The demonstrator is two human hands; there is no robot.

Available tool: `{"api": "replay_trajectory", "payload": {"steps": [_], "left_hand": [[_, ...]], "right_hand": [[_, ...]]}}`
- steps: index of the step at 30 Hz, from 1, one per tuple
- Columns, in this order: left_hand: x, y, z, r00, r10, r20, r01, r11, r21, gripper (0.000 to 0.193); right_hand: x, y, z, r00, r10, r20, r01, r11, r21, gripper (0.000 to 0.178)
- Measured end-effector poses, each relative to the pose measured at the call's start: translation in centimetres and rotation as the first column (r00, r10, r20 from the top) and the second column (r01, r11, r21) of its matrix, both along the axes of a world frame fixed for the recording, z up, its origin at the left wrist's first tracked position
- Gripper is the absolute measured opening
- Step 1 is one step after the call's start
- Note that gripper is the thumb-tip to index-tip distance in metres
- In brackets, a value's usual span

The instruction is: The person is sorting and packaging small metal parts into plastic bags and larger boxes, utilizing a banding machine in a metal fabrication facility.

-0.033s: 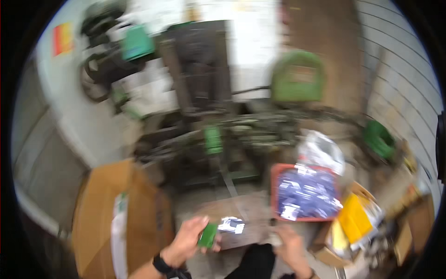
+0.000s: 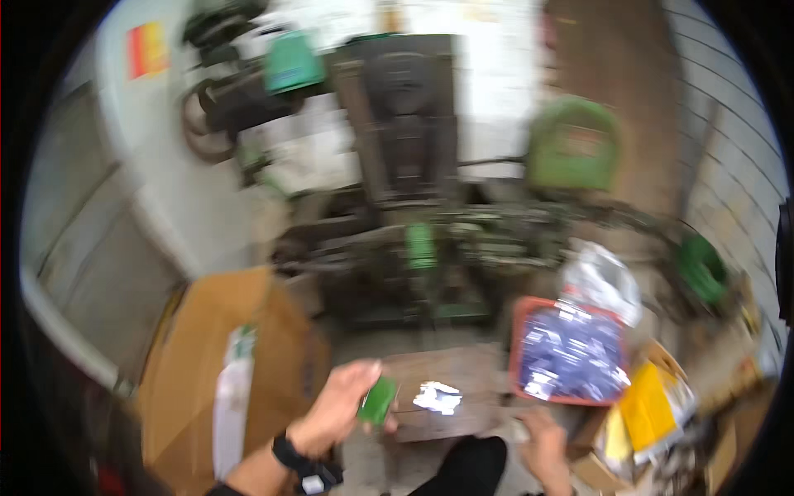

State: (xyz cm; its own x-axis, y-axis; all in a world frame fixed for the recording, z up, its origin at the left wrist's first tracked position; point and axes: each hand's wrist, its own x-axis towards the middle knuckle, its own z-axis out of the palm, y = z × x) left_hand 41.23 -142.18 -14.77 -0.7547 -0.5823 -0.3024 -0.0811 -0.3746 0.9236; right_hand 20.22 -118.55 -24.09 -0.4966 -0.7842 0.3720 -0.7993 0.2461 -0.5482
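Observation:
My left hand (image 2: 343,398) is closed around a small flat green block (image 2: 377,401), beside the left edge of a wooden board (image 2: 463,368). A shiny clear plastic packet or wrapper (image 2: 437,398) lies on the board, its contents lost in glare. At the board's right edge is my right hand (image 2: 542,442), fingers bent together. Something pale and blurred shows at its fingertips, too smeared to name. Just beyond that hand, a red plastic basket (image 2: 516,351) holds many shiny bluish-purple wrapped pieces.
A large cardboard box (image 2: 194,364) stands at my left. Dark machinery (image 2: 405,140) fills the far side, with a green rounded cover (image 2: 573,145). Behind the basket sits a white plastic bag (image 2: 608,281). At right is an open carton with a yellow packet (image 2: 649,409).
The whole scene has shifted rightward in the view, as my head has turned left. My left hand keeps hold of the green block; both hands stay beside the board.

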Motion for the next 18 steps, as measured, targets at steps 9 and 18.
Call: {"api": "replay_trajectory", "payload": {"steps": [9,18], "left_hand": [[21.8,-19.8,3.2,0.744,0.663,-0.087,-0.611,0.621,-0.492,0.027],[31.7,-29.8,-20.3,0.603,0.741,0.295,-0.545,0.653,-0.526,0.026]], "right_hand": [[2.9,-0.9,-4.9,0.949,0.314,0.029,-0.236,0.647,0.725,0.016],[6.4,-5.2,-6.6,0.921,0.332,0.205,-0.347,0.458,0.818,0.022]]}}
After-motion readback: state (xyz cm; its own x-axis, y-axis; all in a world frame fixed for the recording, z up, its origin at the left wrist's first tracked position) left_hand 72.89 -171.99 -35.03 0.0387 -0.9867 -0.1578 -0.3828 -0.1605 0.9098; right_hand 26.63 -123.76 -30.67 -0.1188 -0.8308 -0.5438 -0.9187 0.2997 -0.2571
